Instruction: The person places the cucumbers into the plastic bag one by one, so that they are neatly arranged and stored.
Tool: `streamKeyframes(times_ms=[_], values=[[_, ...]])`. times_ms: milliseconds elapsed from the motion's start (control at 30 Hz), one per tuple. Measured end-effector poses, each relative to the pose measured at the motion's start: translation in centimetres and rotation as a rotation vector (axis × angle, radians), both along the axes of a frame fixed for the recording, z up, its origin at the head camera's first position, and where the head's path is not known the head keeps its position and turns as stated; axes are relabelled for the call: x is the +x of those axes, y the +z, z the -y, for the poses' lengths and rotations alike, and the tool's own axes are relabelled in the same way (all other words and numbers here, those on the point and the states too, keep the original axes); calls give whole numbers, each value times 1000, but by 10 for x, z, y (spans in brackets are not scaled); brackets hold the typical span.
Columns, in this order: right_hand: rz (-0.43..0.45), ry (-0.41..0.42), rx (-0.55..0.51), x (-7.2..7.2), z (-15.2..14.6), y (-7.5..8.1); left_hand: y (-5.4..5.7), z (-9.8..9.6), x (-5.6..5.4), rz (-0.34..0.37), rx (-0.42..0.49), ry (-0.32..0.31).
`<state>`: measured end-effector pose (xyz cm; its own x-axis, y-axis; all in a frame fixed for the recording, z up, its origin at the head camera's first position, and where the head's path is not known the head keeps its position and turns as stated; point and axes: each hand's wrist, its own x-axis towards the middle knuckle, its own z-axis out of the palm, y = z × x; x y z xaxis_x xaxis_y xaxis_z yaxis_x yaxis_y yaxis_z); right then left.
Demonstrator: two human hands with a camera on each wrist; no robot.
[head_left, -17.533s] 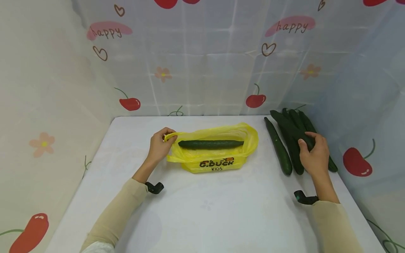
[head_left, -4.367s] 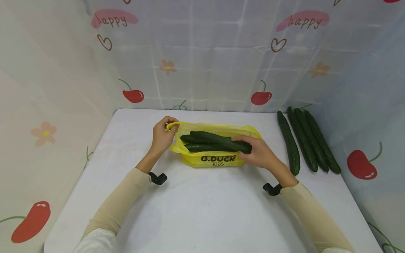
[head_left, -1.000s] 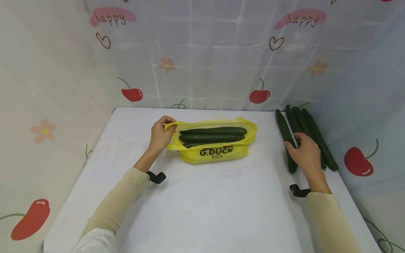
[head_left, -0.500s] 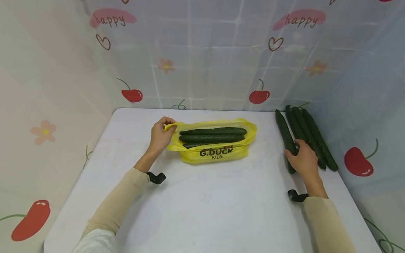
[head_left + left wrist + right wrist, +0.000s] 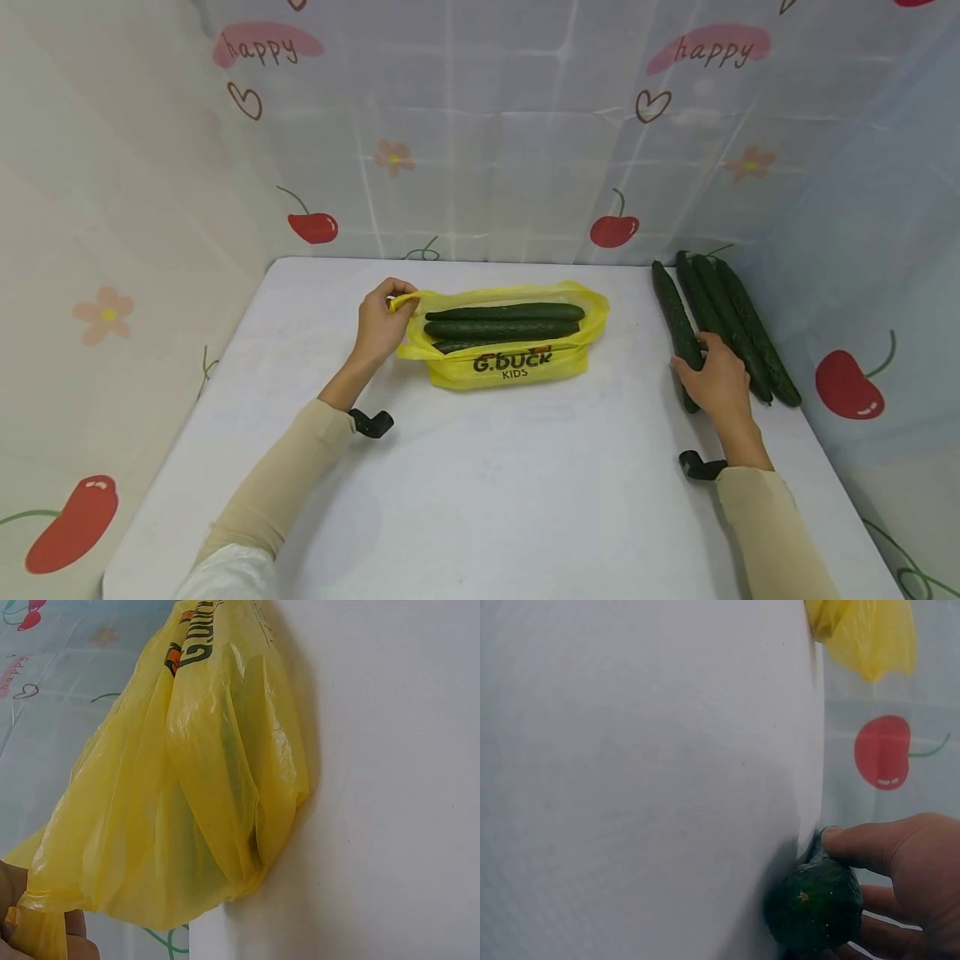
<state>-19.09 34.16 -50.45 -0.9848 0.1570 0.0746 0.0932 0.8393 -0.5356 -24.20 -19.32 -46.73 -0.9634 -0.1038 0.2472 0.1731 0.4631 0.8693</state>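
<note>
My left hand point(image 5: 381, 323) pinches the left edge of a yellow plastic bag point(image 5: 456, 375) printed "G.DUCK KIDS". The bag lies with its mouth spread, and three dark green cucumbers show inside; the front one is partly hidden by the bag's wall. In the left wrist view, the fingers point(image 5: 11, 889) hold the gathered plastic of the bag point(image 5: 150, 825). At the right, my right hand point(image 5: 722, 385) grips the lower part of the leftmost loose cucumber point(image 5: 673, 312). The right wrist view shows that cucumber's end point(image 5: 814, 907) between thumb and fingers, close to the tabletop.
Three more cucumbers point(image 5: 750, 321) lie side by side just right of the gripped one, near the right edge of the white table point(image 5: 510, 483). A patterned curtain point(image 5: 487, 167) hangs behind and along both sides.
One cucumber lay in the bag at first; now three show, and fewer lie at the right. My right hand left the bag and settled on the leftmost loose cucumber. The left hand stays put.
</note>
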Motion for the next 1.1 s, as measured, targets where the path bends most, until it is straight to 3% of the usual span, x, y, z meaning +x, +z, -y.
streamKeyframes(times_ms=[633, 967, 1100], values=[[-24, -80, -74, 0, 1, 5, -2, 1, -1, -16, 6, 4], [-180, -150, -178, -3, -5, 12, -1, 0, -3, -15, 6, -4], [-183, -157, -177, -5, -9, 14, 0, 0, -3, -13, -1, -3]])
